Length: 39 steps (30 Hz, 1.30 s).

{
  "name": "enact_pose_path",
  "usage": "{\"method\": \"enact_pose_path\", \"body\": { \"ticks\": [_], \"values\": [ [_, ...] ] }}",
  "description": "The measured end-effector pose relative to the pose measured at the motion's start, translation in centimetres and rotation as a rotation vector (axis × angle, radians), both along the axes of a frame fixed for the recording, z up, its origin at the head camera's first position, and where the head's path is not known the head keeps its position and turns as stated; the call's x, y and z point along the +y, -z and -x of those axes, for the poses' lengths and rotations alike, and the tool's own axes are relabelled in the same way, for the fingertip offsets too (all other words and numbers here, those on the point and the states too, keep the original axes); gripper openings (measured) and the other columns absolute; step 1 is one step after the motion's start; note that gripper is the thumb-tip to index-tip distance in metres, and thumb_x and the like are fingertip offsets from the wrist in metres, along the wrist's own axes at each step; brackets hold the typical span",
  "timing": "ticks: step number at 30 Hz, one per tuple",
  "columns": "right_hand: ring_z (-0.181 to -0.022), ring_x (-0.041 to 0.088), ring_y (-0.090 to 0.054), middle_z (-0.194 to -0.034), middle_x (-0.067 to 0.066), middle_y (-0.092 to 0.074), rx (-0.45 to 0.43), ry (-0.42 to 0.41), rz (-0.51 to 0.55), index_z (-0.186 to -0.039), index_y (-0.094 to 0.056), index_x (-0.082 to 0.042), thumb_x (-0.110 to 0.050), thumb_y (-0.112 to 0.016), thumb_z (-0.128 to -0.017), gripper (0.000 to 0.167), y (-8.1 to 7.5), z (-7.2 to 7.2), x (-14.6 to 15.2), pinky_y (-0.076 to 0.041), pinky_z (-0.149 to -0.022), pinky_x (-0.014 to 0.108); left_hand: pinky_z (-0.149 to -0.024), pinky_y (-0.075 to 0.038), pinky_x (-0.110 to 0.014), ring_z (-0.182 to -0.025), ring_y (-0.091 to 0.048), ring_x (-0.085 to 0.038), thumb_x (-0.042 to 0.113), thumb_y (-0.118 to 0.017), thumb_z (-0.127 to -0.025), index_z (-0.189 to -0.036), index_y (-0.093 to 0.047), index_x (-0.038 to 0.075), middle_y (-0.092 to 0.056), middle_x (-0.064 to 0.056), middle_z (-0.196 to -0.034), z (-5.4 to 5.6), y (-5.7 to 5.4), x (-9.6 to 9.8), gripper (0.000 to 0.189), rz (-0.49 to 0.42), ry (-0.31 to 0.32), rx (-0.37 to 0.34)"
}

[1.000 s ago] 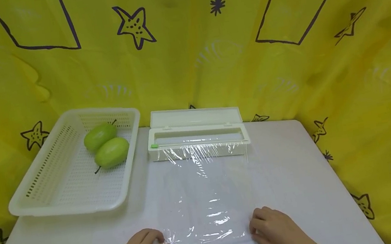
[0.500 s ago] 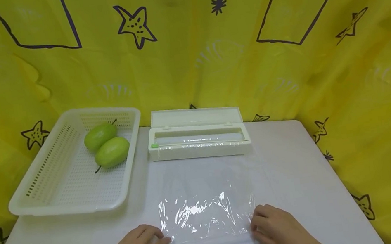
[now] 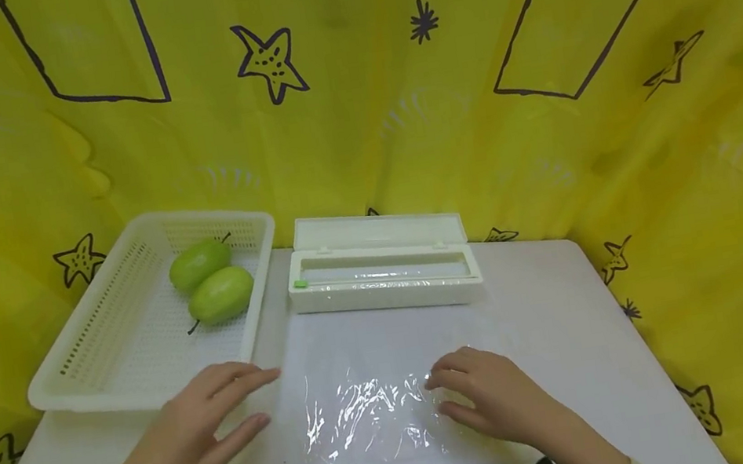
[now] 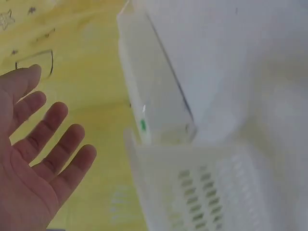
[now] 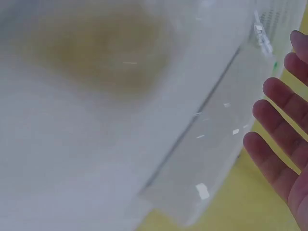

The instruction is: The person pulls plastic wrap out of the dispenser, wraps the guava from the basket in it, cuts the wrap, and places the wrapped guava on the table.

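Observation:
A sheet of clear plastic wrap (image 3: pixel 369 418) lies over the white tabletop, running from a white wrap dispenser box (image 3: pixel 387 295) whose lid stands raised. A roll (image 3: pixel 391 271) shows inside the box, and a small green slider (image 3: pixel 300 283) sits at its left end. My left hand (image 3: pixel 202 422), fingers spread and holding nothing, hovers near the basket's front corner, left of the wrap. Over the wrap's right side is my right hand (image 3: pixel 482 391), its fingers relaxed and apart. Both wrist views show the palms bare.
A white perforated basket (image 3: pixel 92 402) stands at the left with two green mango-like fruits (image 3: pixel 219 294) in it. Behind the table hangs a yellow curtain (image 3: pixel 344 141) with drawn stars. The table's right edge slants toward the front.
Both hands have let go of the wrap's near corners and moved up and forward, the left also outward to the left. The wrap, pulled taut earlier, now lies on the table.

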State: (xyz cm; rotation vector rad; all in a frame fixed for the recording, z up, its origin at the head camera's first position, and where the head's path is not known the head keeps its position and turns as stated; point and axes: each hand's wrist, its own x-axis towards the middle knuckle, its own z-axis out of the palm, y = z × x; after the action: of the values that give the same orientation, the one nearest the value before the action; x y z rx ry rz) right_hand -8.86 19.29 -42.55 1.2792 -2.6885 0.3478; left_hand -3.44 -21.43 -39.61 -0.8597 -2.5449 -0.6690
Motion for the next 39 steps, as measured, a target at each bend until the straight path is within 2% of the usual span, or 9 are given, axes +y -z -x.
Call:
{"method": "enact_pose_path", "body": {
  "ticks": [5,10,13,16,21,26,30,35,39],
  "values": [
    [-0.111,0.014,-0.063,-0.117,-0.008,-0.069,0.021,-0.12,-0.067,-0.122,-0.069,-0.025,-0.031,-0.074,-0.089,0.033,-3.4,3.5,-4.9,-0.054,-0.091,0.035,-0.101,-0.034,-0.009,-0.111,-0.06,-0.017,0.016,-0.083,-0.079,-0.129,-0.065,0.019,-0.064,0.005,-0.123,2.7,-1.7,-2.6,0.054,-0.048,-0.089,0.008],
    [-0.117,0.014,-0.061,-0.125,-0.007,-0.067,-0.016,-0.173,-0.081,-0.13,-0.064,-0.025,-0.034,-0.069,-0.093,0.038,-6.3,7.6,-10.2,-0.053,-0.094,0.035,-0.083,-0.05,-0.026,-0.102,-0.061,-0.019,0.019,-0.081,-0.084,-0.128,-0.064,0.017,-0.065,-0.002,-0.12,5.3,-2.4,-5.2,0.048,-0.057,-0.16,-0.075],
    [-0.124,0.015,-0.058,-0.132,-0.005,-0.064,-0.09,-0.182,-0.072,-0.134,-0.062,-0.023,-0.036,-0.066,-0.096,0.041,-7.3,10.0,-13.5,-0.05,-0.1,0.035,-0.077,-0.054,-0.038,-0.101,-0.06,-0.021,0.02,-0.077,-0.088,-0.129,-0.064,0.013,-0.066,-0.006,-0.119,6.7,-2.4,-7.0,0.043,-0.048,-0.179,-0.148],
    [-0.129,0.015,-0.055,-0.136,-0.005,-0.062,-0.172,-0.167,-0.071,-0.136,-0.06,-0.021,-0.036,-0.063,-0.098,0.041,-7.7,12.1,-16.2,-0.044,-0.107,0.034,-0.081,-0.055,-0.049,-0.107,-0.059,-0.032,0.02,-0.074,-0.091,-0.128,-0.063,0.007,-0.065,-0.013,-0.12,8.0,-2.2,-8.5,0.041,-0.05,-0.175,-0.252],
    [-0.121,0.015,-0.058,-0.134,-0.005,-0.062,-0.265,-0.105,-0.075,-0.137,-0.059,-0.022,-0.036,-0.062,-0.098,0.041,-7.3,14.7,-19.6,-0.047,-0.102,0.034,-0.088,-0.051,-0.062,-0.114,-0.057,-0.047,0.023,-0.069,-0.095,-0.13,-0.06,-0.001,-0.061,-0.024,-0.129,10.0,-2.2,-10.0,0.043,-0.045,-0.164,-0.434],
    [-0.116,0.017,-0.06,-0.131,0.001,-0.064,-0.315,-0.027,-0.043,-0.135,-0.061,-0.02,-0.034,-0.062,-0.097,0.04,-5.8,16.0,-22.7,-0.049,-0.096,0.035,-0.092,-0.049,-0.062,-0.116,-0.057,-0.051,0.026,-0.067,-0.096,-0.134,-0.056,-0.004,-0.058,-0.027,-0.134,11.8,-1.9,-10.6,0.049,0.006,-0.166,-0.556],
    [-0.122,0.018,-0.058,-0.133,-0.001,-0.063,-0.258,0.027,-0.032,-0.132,-0.063,-0.024,-0.036,-0.064,-0.095,0.039,-4.4,15.9,-25.1,-0.05,-0.096,0.035,-0.087,-0.052,-0.059,-0.116,-0.056,-0.05,0.03,-0.067,-0.095,-0.135,-0.054,-0.004,-0.059,-0.028,-0.131,13.0,-1.5,-10.3,0.053,0.063,-0.173,-0.626],
    [-0.127,0.016,-0.055,-0.139,-0.007,-0.059,-0.125,0.068,-0.117,-0.136,-0.061,-0.029,-0.047,-0.061,-0.094,0.045,-2.9,15.5,-28.0,-0.046,-0.103,0.037,-0.086,-0.052,-0.057,-0.118,-0.054,-0.049,0.033,-0.067,-0.096,-0.138,-0.049,-0.003,-0.057,-0.03,-0.131,13.6,-1.2,-10.4,0.058,0.096,-0.136,-0.715],
    [-0.139,0.015,-0.044,-0.145,-0.009,-0.054,-0.094,0.157,-0.239,-0.141,-0.055,-0.037,-0.055,-0.058,-0.093,0.051,-2.3,15.4,-29.7,-0.03,-0.116,0.051,-0.087,-0.052,-0.058,-0.121,-0.053,-0.052,0.035,-0.064,-0.097,-0.142,-0.044,-0.004,-0.053,-0.033,-0.135,13.7,-1.2,-10.4,0.063,0.109,-0.123,-0.768]
  ]
}}
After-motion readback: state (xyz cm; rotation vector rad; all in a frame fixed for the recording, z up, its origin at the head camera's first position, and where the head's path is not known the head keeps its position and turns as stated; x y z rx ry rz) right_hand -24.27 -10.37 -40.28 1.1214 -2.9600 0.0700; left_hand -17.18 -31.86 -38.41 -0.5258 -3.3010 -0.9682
